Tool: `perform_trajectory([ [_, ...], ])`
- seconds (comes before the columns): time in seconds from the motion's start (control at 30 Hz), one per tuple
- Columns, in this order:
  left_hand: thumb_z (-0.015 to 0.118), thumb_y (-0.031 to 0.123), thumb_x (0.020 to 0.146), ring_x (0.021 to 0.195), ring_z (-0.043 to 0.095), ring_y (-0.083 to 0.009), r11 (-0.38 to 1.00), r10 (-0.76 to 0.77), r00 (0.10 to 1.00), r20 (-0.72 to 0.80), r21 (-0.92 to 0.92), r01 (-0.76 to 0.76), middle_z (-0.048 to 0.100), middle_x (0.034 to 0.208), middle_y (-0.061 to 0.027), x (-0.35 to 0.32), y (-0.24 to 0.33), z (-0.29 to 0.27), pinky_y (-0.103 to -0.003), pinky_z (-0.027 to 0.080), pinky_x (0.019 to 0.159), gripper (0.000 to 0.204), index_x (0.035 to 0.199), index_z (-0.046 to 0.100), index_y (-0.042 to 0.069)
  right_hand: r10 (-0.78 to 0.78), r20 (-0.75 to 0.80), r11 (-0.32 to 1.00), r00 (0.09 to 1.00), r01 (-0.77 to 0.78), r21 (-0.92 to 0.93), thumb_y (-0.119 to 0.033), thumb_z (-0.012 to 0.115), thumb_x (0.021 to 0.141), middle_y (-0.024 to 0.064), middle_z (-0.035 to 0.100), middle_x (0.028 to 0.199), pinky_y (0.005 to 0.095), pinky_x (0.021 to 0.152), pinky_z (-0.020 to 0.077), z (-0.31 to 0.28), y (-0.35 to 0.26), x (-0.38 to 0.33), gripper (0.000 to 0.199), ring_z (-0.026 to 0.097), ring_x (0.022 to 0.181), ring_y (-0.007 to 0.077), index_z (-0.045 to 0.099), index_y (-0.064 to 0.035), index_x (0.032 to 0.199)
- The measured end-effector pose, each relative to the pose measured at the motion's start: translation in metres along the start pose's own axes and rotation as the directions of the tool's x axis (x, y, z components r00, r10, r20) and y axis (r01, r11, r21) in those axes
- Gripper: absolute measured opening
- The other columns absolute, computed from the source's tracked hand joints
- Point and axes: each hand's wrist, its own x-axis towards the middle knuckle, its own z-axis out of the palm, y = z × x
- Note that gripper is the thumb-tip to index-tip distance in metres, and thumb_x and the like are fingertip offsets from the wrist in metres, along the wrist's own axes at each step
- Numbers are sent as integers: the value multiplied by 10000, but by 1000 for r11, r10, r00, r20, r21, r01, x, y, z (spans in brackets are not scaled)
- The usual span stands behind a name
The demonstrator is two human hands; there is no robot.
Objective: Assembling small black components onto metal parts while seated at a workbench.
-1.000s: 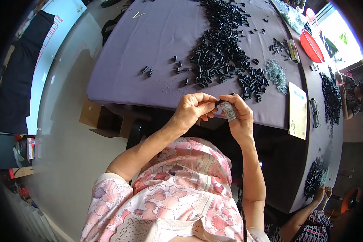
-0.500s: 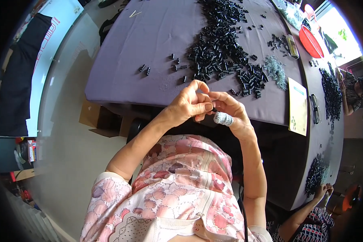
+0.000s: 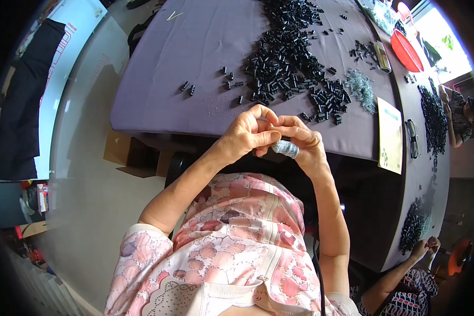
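My left hand (image 3: 247, 131) and my right hand (image 3: 304, 141) meet just in front of the table edge, fingertips together. Between them a small black plastic piece (image 3: 285, 138) barely shows; fingers cover most of it. Left thumb and fingers are pinched at it, and the right fingers close on it from the other side. A grey-and-white knitted cover (image 3: 286, 149) wraps my right thumb. Beyond my hands, a large heap of short black plastic pieces (image 3: 284, 68) spreads over the purple-grey tablecloth (image 3: 163, 100). Several loose pieces (image 3: 188, 89) lie left of it.
Right of the heap lie small clear parts (image 3: 361, 89), a pale booklet (image 3: 389, 137) and eyeglasses (image 3: 412, 139). A red basket (image 3: 405, 51) stands farther back. Along the right side, another person's hands (image 3: 426, 246) work near a smaller black heap (image 3: 413, 226). A cardboard box (image 3: 118, 152) sits below the table.
My right thumb in its knitted cover has swung inward and left, closer to the left thumb. The black piece is now more hidden; my left hand has barely moved.
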Motion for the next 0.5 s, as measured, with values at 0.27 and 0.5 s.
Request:
perform_trajectory([
  [0.27,614,37,849,532,504,-86,998,44,995,-93,-40,-48,564,712,-36,2,1,-3,-212,410,463,216,980,443,48,-162,-98,911,982,111,-397,110,622,709,63,585,1004,243,718,481,20,-19,2,422,589,851,156,636,-79,1087],
  [0.5,611,100,869,539,499,-89,997,64,998,-22,-46,-65,559,699,-19,3,-2,-14,-211,401,482,174,979,483,58,-56,-179,988,982,28,-155,200,555,676,30,587,877,216,729,480,17,-12,-3,376,584,815,102,637,11,991],
])
